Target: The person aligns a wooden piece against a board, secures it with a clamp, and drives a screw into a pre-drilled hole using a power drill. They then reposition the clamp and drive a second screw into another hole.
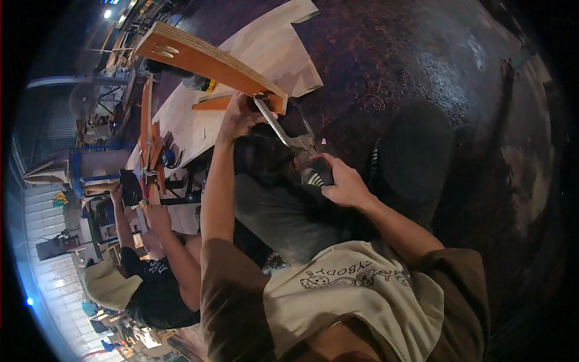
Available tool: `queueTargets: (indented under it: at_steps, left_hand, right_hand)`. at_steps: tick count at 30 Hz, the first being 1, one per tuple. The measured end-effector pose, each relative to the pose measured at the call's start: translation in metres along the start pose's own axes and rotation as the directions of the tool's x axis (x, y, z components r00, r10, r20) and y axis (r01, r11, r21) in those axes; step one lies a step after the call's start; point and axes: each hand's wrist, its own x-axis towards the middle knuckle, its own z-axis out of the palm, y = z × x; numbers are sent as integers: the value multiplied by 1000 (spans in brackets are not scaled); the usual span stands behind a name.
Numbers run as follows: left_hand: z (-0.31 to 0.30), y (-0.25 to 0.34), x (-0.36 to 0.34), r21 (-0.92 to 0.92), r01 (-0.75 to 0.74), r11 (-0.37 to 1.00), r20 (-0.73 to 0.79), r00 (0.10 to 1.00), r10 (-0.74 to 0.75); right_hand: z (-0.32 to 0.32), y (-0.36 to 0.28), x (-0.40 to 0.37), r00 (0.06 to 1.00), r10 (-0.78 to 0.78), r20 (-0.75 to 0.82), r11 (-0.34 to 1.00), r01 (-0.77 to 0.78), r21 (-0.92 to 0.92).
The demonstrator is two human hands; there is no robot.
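The left hand's fingers grasp the plank near its right end. The right hand's fingers clench the tool, whose far end meets the plank.

Left hand is gripping the near end of a long orange-faced plywood piece, two slots showing at its far end. Right hand is holding the dark handle of a metal clamp, whose tip is touching the plywood piece beside the left hand. Plywood sheet is lying beyond, with a smaller orange piece on it. At left, a co-worker in a black T-shirt is working with both hands around more orange wood.
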Motion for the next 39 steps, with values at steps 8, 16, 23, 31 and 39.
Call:
queueTargets:
  at_steps: [8,16,23,31,39]
  left_hand:
    - [16,-1,1,-134,-126,983,-157,982,105]
    - [12,-11,19,261,-315,912,-142,922,359]
    - [14,-9,31,-465,-181,867,-163,980,117]
    - [-27,4,31,28,-197,980,-30,980,198]
    - [-31,4,38,233,-362,903,-32,925,379]
  right_hand:
    - [9,-3,2,1000,20,-5,1000,-20,-18]
    - [-6,3,22,996,-34,-82,999,34,-2]
    - [-17,1,41,994,20,-105,1000,-19,10]
    - [-14,-13,42,992,18,-126,998,-11,57]
    - [5,8,41,992,54,-116,996,-44,81]
